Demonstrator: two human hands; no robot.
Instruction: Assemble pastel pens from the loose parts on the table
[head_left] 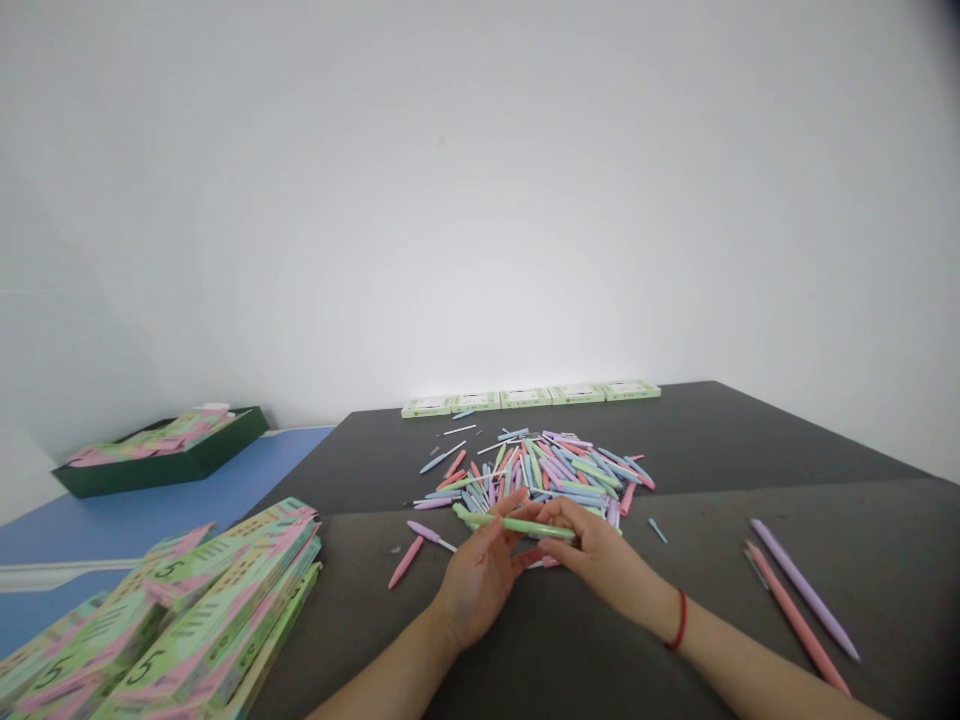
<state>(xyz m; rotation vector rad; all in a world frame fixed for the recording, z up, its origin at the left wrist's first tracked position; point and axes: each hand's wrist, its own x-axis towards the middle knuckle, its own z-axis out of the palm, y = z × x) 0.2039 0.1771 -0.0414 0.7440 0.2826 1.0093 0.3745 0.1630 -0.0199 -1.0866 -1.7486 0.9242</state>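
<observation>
A light green pen (536,527) lies nearly level between my two hands, just in front of the pile. My left hand (481,582) closes on its left part with the fingertips. My right hand (604,555), with a red band on the wrist, pinches the right part. Behind them spreads a pile of pastel pen parts (559,470) in green, blue, purple and pink, with thin white refills among them. Left of my left hand are a pink pen piece (406,563) and a purple piece with a white refill (431,535).
Stacks of printed green-pink packs (187,620) fill the near left. A dark green tray (202,460) with more packs stands on a blue surface beyond. Flat boxes (525,398) line the back edge. A purple pen (804,588) and a pink pen (796,620) lie at right.
</observation>
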